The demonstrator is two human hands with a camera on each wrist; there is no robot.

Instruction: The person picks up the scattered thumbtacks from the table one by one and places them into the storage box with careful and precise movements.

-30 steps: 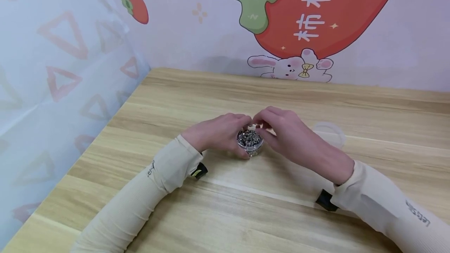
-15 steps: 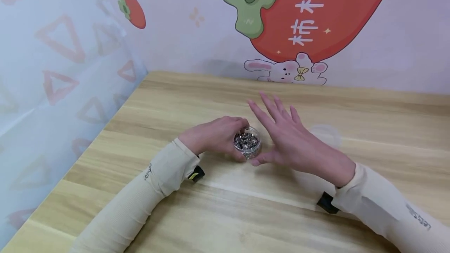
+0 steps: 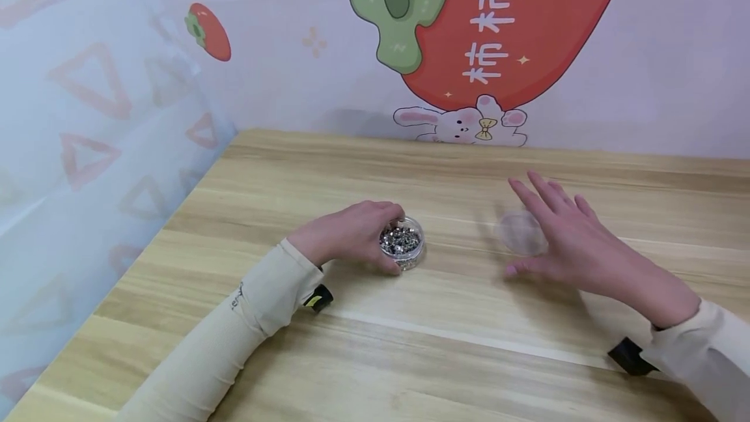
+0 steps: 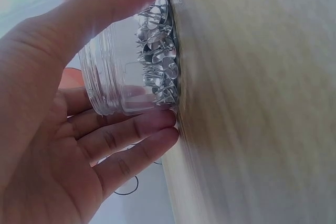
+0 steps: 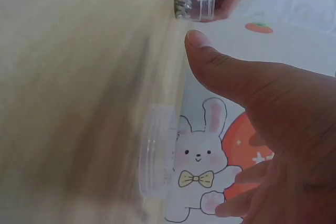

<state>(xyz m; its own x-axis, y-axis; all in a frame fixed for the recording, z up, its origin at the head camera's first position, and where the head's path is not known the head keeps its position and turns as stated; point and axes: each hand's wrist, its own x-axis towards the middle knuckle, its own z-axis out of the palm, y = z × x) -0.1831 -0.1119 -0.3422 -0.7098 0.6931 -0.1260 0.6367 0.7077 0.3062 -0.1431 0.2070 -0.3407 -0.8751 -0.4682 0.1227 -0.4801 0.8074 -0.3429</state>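
Observation:
A clear round jar of silver thumbtacks stands upright on the table without its lid. My left hand grips the jar's side, thumb across the near wall and fingers round the far one. The tacks lie over the bottom of the jar, seen through its wall in the left wrist view. To the right, a clear round lid lies on the wood. My right hand hovers beside that lid with fingers spread and thumb apart, holding nothing; the lid shows past the thumb in the right wrist view.
The wooden table meets a printed backdrop with a persimmon and a rabbit at the back. A pale sheet with triangle prints hangs along the table's left edge.
My right hand has drawn away from the jar's mouth, spread its fingers and moved right to the lid. The left hand still holds the jar. The head view has shifted slightly.

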